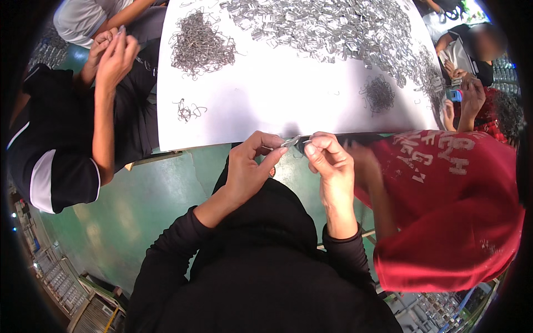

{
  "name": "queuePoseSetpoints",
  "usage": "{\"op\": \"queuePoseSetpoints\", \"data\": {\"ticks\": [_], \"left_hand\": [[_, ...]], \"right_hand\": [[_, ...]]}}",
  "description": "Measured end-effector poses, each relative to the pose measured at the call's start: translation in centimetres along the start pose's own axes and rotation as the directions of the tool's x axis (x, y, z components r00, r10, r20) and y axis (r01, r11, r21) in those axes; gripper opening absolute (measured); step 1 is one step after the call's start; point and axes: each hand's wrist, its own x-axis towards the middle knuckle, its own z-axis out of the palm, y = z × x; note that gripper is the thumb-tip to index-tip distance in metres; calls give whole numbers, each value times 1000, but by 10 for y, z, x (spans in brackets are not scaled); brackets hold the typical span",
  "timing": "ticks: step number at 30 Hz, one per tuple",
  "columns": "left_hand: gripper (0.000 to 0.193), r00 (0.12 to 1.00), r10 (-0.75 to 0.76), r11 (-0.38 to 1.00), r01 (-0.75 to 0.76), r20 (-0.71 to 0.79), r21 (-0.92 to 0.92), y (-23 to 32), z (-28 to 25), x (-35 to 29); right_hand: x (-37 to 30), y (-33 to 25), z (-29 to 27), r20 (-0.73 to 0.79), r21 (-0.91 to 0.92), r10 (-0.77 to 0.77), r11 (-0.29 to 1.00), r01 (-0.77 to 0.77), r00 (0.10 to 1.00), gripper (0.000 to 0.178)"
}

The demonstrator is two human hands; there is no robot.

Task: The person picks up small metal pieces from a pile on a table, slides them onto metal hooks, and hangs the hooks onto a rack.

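Observation:
Just off the table's near edge, my left hand (247, 166) pinches a small flat silvery metal piece (291, 141) between thumb and fingers. My right hand (336, 169) is closed close beside it, thumb against forefinger, on what looks like a thin bent wire (307, 142). The two small parts nearly meet; whether they touch I cannot tell. Beyond my hands, on the white table (266, 100), lie a small dark heap of bent wires (379, 93), a larger wire heap (200, 44) and a broad spread of silvery metal pieces (338, 28).
A few loose wires (189, 111) lie near the table's left edge. A person in black (72, 133) sits at my left, hands raised. Close at my right is a person in a red shirt (449, 205). Other people work at the far right, one near a blue object (454, 95).

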Motion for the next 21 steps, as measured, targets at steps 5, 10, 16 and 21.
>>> {"op": "queuePoseSetpoints", "data": {"ticks": [5, 10, 16, 21], "left_hand": [[13, 987, 163, 986, -163, 8, 36, -3, 9, 10], [14, 934, 315, 941, -330, 170, 68, -7, 4, 28], [22, 881, 470, 664, -389, 48, 638, -48, -51, 188], [36, 944, 331, 515, -189, 10, 836, -65, -64, 299]], "right_hand": [[6, 7, 11, -137, -73, -120, 991, 110, 983, 6], [6, 5, 21, -254, -93, -271, 962, 255, 929, 5], [-4, 6, 19, -229, -237, -443, 889, 391, 867, 8], [-7, 5, 17, -290, -269, -406, 904, 334, 867, 10]]}}
